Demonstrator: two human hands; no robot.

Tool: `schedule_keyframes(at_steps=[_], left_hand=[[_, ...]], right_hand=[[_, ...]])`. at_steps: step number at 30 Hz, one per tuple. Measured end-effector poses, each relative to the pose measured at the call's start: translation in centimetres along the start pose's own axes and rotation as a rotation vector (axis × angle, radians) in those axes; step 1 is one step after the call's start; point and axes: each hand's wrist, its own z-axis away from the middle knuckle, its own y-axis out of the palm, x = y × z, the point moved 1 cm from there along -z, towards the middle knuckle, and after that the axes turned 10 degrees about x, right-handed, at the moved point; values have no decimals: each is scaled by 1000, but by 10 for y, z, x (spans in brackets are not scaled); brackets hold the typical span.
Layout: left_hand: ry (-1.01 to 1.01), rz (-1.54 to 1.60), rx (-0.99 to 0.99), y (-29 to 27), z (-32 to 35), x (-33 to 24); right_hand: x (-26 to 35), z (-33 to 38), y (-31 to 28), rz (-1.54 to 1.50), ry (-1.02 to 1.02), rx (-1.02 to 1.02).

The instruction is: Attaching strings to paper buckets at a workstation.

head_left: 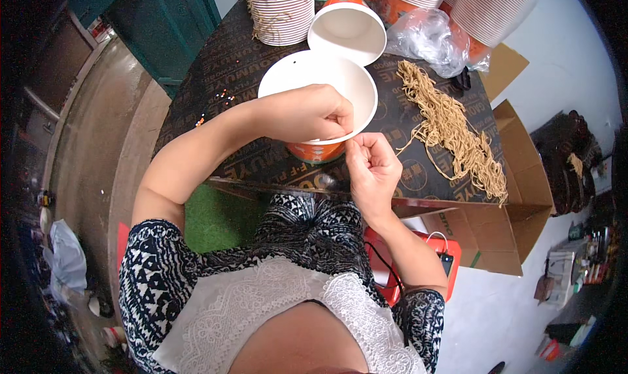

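Observation:
A paper bowl (281, 73), white inside and orange outside, stands upright near the front edge of the table. My left hand (322, 118) reaches over its near side, fingers curled into a fist just inside the rim. Outside that same rim, at the near right, my right hand (374, 168) pinches with thumb and forefinger. Whatever lies between the fingers of either hand is too small or hidden to make out. To the right of the bowl lies a loose hank of tan cord (451, 129), its strands tangled and one end trailing toward my right hand.
Behind the bowl, another paper bowl (353, 34) rests tipped toward me. Tall stacks of bowls (281, 11) stand at the back, with cord ends showing on the left stack. Crumpled clear plastic (432, 40) sits beside them. An open cardboard box (517, 210) is right of the table.

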Motion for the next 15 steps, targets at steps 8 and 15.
schedule_keyframes(at_steps=[8, 15], left_hand=[[-116, -185, -235, -5, 11, -7], [-116, 210, -304, -1, 16, -5]], right_hand=[[4, 9, -13, 200, 59, 102], [2, 7, -12, 241, 20, 161]])
